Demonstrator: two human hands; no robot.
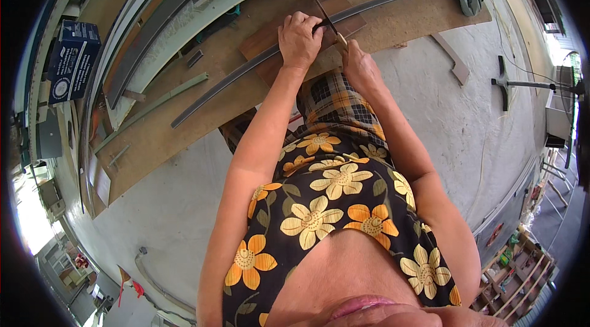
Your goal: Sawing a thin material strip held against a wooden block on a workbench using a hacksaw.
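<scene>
A long, narrow dark grey strip lies aslant across the workbench, over a reddish-brown wooden board. My left hand is closed on the strip near its middle, with the fingers bent over it. Just to the right, a thin saw crosses the strip, its narrow blade pointing away from me. My right hand is wrapped round the saw's light wooden handle. Whether the blade has cut into the strip cannot be made out.
Long grey and white panels are stacked along the bench's far left side. A pale green strip and short offcuts lie nearer. Grey-green gloves rest at the right end. A dark blue box stands at the left.
</scene>
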